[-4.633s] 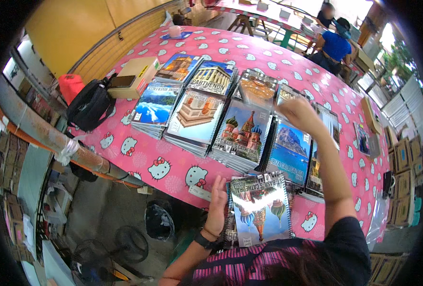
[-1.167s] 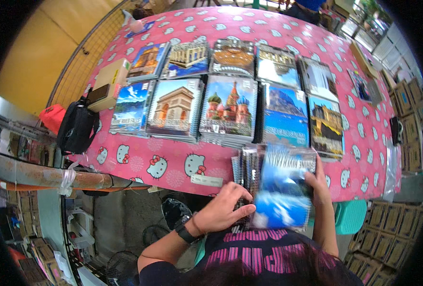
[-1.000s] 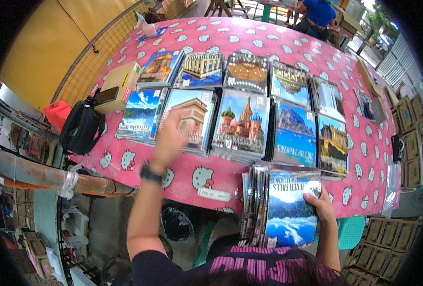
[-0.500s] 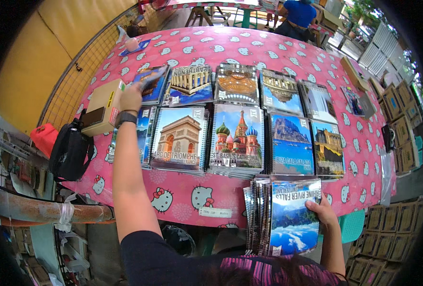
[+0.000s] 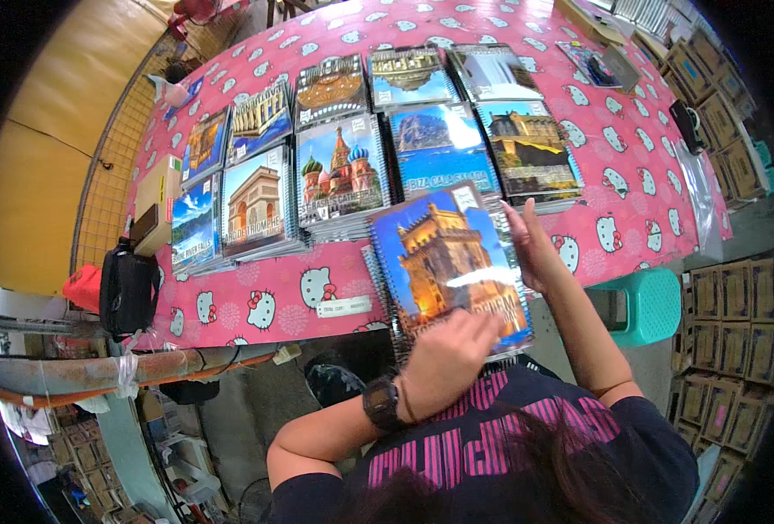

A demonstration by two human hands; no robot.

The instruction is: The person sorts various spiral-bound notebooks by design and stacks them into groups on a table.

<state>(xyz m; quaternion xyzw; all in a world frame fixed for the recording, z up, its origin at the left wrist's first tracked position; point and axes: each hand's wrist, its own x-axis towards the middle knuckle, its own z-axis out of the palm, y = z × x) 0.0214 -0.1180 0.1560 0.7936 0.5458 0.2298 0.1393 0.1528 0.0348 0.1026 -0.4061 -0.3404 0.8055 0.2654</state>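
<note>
A stack of spiral notebooks [image 5: 439,240] is tilted up at the near table edge, in front of my body. Its top cover shows a lit golden stone tower against blue sky. My right hand [image 5: 531,244] grips the stack's right side, thumb along the edge. Across the lower part of the cover lies my left hand [image 5: 452,358], a dark watch on its wrist; motion smears its fingers. Just beyond stand two rows of notebook piles, among them one with a stone arch [image 5: 256,199], one with colourful domes [image 5: 341,170] and one with a blue bay [image 5: 439,148].
A pink patterned cloth covers the table [image 5: 273,284]. At its left edge are a cardboard box [image 5: 158,188] and a black bag [image 5: 129,288]. A green stool [image 5: 653,307] stands at the right, near stacked cartons [image 5: 725,301]. A metal pipe [image 5: 64,375] runs at lower left.
My left hand has come back from the far-left pile to the stack before me. The stack's top cover has changed from a river scene to the golden tower. The view has shifted right and down.
</note>
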